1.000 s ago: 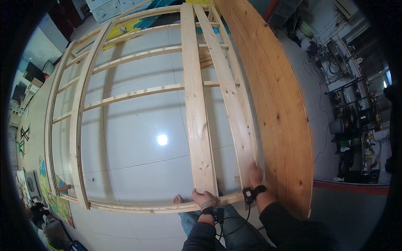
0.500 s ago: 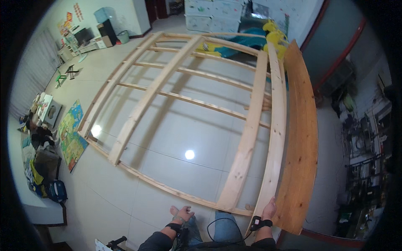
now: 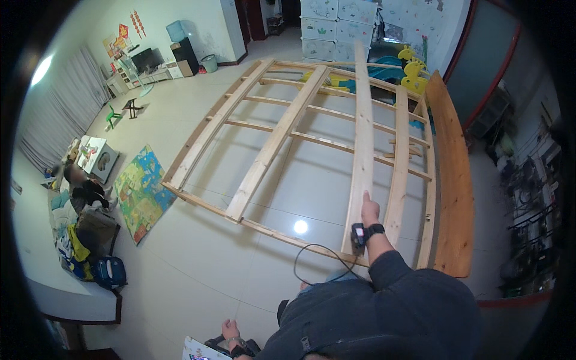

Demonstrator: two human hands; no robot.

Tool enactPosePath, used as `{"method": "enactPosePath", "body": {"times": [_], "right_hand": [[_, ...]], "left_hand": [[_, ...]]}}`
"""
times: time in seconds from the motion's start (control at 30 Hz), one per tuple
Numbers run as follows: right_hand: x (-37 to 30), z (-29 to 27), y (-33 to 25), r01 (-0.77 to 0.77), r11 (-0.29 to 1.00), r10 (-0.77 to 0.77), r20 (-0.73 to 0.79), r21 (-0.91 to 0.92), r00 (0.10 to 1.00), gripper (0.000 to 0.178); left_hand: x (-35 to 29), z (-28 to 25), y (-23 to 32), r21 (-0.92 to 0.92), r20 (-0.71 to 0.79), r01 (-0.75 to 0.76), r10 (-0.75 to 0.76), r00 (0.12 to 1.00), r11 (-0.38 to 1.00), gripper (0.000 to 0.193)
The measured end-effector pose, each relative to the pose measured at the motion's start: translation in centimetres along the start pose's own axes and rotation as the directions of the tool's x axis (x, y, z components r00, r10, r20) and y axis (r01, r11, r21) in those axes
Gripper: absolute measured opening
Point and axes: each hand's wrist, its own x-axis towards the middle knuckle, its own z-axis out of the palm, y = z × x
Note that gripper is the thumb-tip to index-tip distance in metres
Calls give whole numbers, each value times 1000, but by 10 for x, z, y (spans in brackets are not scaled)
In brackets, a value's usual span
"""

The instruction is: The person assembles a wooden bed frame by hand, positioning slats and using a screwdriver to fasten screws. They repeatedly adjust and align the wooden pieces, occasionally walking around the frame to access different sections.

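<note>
My right hand (image 3: 369, 210) grips the right edge of a long pale wooden slat (image 3: 362, 138) near its close end, thumb lying along the top. This slat runs away from me over the wooden bed frame (image 3: 264, 233), and its far end appears past the frame's far rail. Fixed slats flank it: a middle slat (image 3: 281, 141) to the left and a right-hand slat (image 3: 398, 165) close by. Low at the left, my left hand (image 3: 230, 329) hangs loosely with nothing visible in it, fingers slightly apart, near a dark handled object that is partly hidden.
A wide orange-brown board (image 3: 453, 180) stands along the frame's right side. Behind the frame are a yellow and teal play slide (image 3: 414, 75) and white storage cubes (image 3: 336, 30). A colourful mat (image 3: 144, 192) lies at left, near a seated person and a blue bag (image 3: 110, 272).
The slat in my right hand has moved left, across the right-hand fixed slat and over the frame. My left hand has dropped back and away from the frame. The view has shifted too.
</note>
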Motion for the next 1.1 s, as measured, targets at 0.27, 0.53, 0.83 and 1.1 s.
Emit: {"method": "enactPosePath", "body": {"times": [0.27,0.53,0.83,1.1], "right_hand": [[-49,134,-65,-100,994,105,128,-40,986,68],[-84,258,-112,-220,969,232,119,-109,965,63],[-115,377,-158,-230,967,238,69,-108,969,58],[-139,482,-173,-189,981,192,61,-49,979,53]], "left_hand": [[-11,-51,-10,198,235,-97,49,971,975,38],[104,-68,84,384,525,-168,-66,848,908,36],[271,-112,215,340,389,-158,14,921,927,33],[370,-148,237,271,407,-176,53,912,946,31]]}}
